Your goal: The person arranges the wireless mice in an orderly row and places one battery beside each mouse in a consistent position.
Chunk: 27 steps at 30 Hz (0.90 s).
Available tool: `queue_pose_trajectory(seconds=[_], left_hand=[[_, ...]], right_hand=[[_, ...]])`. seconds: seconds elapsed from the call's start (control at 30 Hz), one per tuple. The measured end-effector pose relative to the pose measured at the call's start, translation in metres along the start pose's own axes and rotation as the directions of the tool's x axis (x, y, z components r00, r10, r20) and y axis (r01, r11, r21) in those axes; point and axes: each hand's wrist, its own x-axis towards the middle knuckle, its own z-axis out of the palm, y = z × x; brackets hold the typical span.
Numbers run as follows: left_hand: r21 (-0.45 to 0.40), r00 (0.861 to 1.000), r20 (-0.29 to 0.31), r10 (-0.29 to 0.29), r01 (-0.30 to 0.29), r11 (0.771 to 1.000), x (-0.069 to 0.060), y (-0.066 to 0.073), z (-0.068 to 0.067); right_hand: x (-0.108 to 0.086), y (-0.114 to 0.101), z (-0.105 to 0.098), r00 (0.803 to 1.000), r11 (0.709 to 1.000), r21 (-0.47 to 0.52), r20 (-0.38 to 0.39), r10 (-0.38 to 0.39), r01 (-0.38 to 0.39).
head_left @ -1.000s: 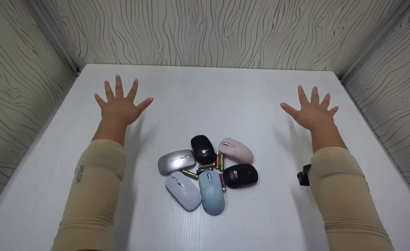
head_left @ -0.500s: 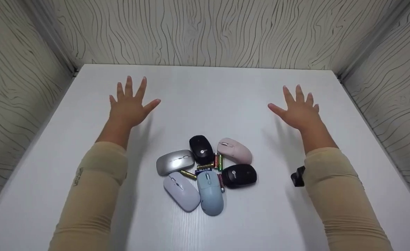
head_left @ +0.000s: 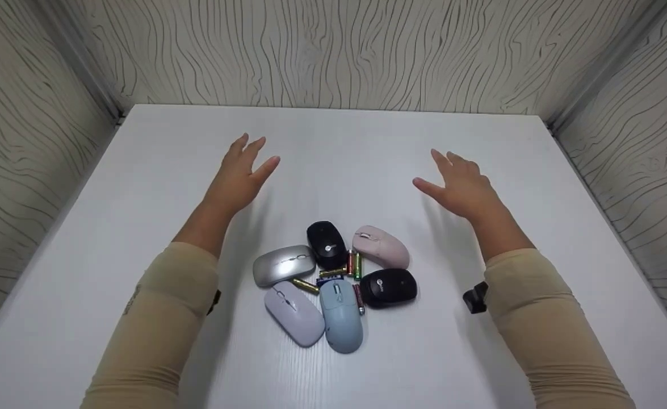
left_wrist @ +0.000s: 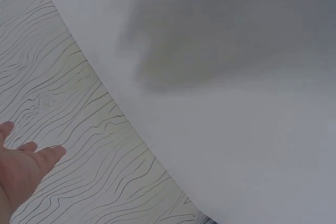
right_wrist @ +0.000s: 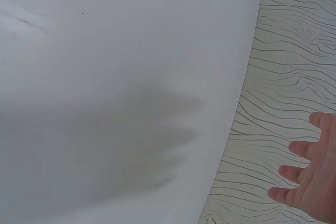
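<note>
Right hand (head_left: 462, 190) and left hand (head_left: 234, 183), both empty, above the table (head_left: 333, 147); pink mouse (head_left: 382, 248) nearer the right hand.
The pink mouse lies left of the right hand and closer to the person; long axis slants from wheel end, far left, to rear end, near right, so a long side faces that hand. Right: fingers loosely extended, thumb well apart, no contact. Left: well off to the pink mouse's far left, fingers loose, thumb apart, holding nothing; some fingers hidden. Left of the pink mouse: far black mouse (head_left: 326, 243), then silver mouse (head_left: 284, 266). Green battery (head_left: 357, 267) just beside its near-left side. Near black mouse (head_left: 389, 288) sits on its near side; touching or not, cannot tell. Blue mouse (head_left: 342, 321) nearer the person, to its left.
</note>
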Motion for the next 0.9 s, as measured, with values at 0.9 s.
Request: queue_pose_trajectory(seconds=[0.9], left_hand=[[-0.269,0.994,0.060,0.093,-0.074,0.960,-0.012,0.012,0.024]], right_hand=[[-0.027,-0.061,0.052,0.957,0.967,-0.004,0.140,-0.253,0.256]])
